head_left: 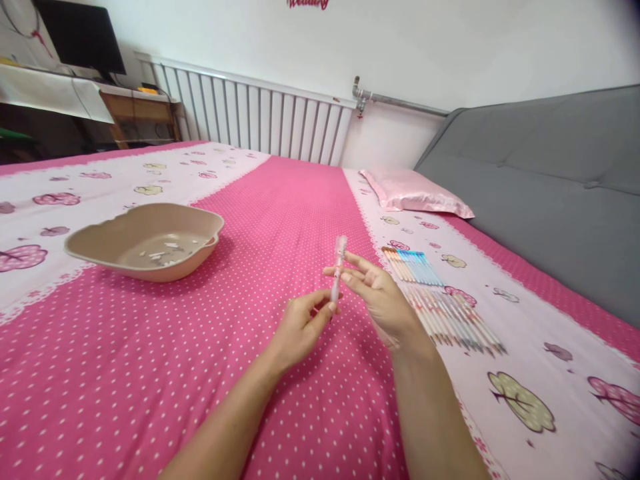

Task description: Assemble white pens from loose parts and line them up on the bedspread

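Between my two hands stands a slim pale pink pen [338,267], held nearly upright above the bed. My left hand [306,323] pinches its lower end between thumb and fingers. Higher up, the thumb and fingers of my right hand [377,293] close around its upper part. To the right of my right hand lies a row of white and pinkish pens [457,320], side by side on the bedspread. Just beyond them is a smaller group of orange and blue pens [413,265]. Part of the nearer row is hidden by my right wrist.
On the left, a beige basin [145,233] holds several small white pieces. A pink pillow [417,193] lies at the far right against the grey headboard [545,173]. Behind the bed is a white radiator [260,113], with a monitor [80,37] on a desk at far left.
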{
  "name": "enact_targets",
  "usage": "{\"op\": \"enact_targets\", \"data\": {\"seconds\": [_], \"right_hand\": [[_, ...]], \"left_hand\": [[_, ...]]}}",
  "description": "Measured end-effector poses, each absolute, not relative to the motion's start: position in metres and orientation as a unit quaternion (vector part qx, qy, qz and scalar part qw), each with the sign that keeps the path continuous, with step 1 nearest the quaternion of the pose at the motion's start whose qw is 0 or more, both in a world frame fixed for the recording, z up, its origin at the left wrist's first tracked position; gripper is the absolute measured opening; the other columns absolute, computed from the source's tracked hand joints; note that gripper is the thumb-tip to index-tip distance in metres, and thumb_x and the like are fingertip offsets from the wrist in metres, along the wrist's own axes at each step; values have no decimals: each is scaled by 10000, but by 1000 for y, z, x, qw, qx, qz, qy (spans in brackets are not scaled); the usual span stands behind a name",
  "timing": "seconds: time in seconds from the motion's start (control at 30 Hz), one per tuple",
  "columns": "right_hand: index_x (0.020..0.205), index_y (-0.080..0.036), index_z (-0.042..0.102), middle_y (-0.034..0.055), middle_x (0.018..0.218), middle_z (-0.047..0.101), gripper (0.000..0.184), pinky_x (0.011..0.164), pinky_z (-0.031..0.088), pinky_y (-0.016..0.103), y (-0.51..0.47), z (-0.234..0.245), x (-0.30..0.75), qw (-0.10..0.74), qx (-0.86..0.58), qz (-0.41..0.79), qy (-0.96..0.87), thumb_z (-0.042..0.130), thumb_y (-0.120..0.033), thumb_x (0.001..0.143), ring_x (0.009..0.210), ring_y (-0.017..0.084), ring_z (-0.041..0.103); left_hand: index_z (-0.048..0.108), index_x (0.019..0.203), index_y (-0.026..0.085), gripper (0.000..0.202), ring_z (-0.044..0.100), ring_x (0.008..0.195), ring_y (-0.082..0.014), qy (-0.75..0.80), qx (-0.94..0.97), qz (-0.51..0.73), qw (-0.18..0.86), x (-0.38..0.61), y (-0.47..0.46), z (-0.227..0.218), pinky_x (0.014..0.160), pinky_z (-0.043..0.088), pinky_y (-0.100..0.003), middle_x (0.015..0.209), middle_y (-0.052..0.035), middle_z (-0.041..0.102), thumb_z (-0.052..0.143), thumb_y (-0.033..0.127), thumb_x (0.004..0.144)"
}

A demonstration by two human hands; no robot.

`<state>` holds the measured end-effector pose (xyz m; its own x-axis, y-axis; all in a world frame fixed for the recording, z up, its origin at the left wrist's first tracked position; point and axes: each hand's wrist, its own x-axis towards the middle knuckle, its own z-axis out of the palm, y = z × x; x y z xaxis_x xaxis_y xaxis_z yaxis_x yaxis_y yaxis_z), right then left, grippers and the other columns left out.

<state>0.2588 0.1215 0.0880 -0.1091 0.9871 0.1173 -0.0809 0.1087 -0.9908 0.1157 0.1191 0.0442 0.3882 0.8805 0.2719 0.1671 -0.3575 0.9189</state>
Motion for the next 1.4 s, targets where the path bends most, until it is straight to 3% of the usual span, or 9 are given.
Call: {"op": "enact_targets", "data": {"seconds": [0.4, 0.77, 0.97, 1.1, 1.2, 1.4], "right_hand": [[1055, -204, 577, 44, 875, 668, 442, 800, 486, 375, 124, 85, 260, 542, -445, 505, -504, 727, -285, 646, 827, 186, 632], [1022, -189, 604, -23, 745, 603, 503, 832, 434, 341, 124, 83, 257, 547, -484, 477, -489, 781, -285, 561, 755, 140, 604], [1079, -217, 574, 38, 980, 618, 507, 875, 433, 338, 124, 84, 256, 543, -447, 505, -499, 759, -307, 616, 962, 184, 573], [1163, -260, 526, 51, 1119, 626, 430, 994, 342, 385, 122, 86, 256, 513, -407, 553, -515, 643, -347, 758, 1128, 190, 509], [1177, -252, 517, 51, 1072, 660, 381, 1013, 303, 422, 121, 87, 257, 499, -403, 564, -520, 578, -341, 812, 1102, 192, 528], [1126, -213, 554, 57, 999, 688, 374, 888, 411, 373, 122, 88, 258, 498, -412, 552, -527, 631, -297, 770, 914, 173, 602]], "left_hand": [[634, 872, 143, 247, 545, 623, -126, 391, 704, 417, 421, 118, 118, 45, 579, 414, -253, 701, -27, 625, 503, 348, 833], [638, 758, 130, 197, 560, 601, -123, 441, 658, 449, 414, 118, 117, 47, 568, 432, -246, 678, -38, 643, 642, 324, 724], [637, 832, 130, 216, 537, 612, -121, 410, 668, 446, 433, 117, 118, 47, 581, 416, -252, 699, -34, 622, 569, 329, 786], [625, 850, 136, 257, 532, 642, -132, 379, 684, 429, 452, 116, 118, 48, 581, 397, -255, 730, -40, 617, 498, 359, 835], [620, 857, 142, 267, 515, 670, -134, 354, 693, 424, 462, 115, 117, 49, 601, 385, -258, 757, -36, 604, 461, 356, 857], [620, 811, 146, 253, 489, 649, -126, 346, 696, 425, 464, 116, 116, 50, 596, 371, -255, 723, -24, 580, 459, 336, 855]]}}
